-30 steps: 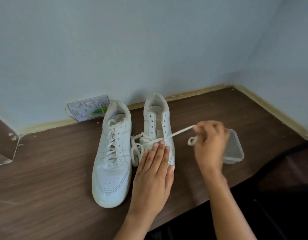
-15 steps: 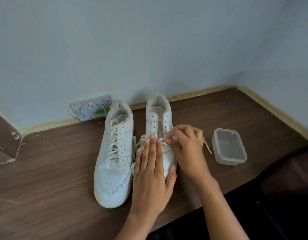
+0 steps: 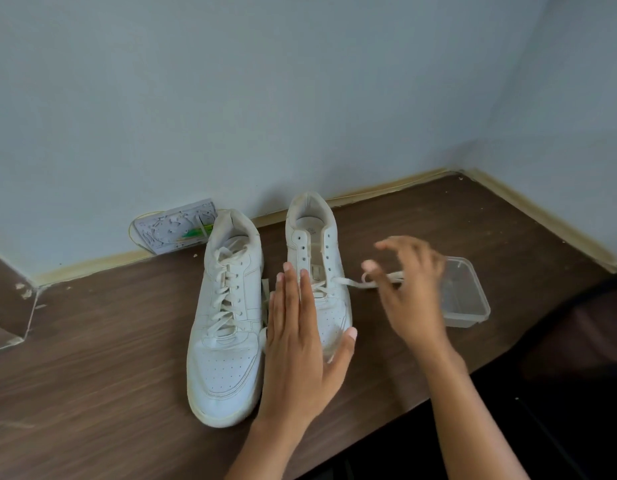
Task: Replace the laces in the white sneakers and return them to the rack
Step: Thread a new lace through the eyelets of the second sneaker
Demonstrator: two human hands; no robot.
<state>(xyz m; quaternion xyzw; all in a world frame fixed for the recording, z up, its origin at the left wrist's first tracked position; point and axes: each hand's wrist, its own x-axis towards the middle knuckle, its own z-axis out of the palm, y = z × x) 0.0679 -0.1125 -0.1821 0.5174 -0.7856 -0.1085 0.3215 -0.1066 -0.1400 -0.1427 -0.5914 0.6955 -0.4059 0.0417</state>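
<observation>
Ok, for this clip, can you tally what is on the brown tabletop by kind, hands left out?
White leather sneakers: 2, the laced one on the left, the half-laced one on the right
Loose white flat lace: 1, running from the half-laced sneaker
Clear rectangular plastic container: 1
White patterned flat box against the wall: 1
Total: 5

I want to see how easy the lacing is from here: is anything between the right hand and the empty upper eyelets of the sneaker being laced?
Nothing visible blocks it. The right hand pinches the lace beside the right sneaker; the left hand lies flat lower down, clear of the upper eyelets.
</observation>
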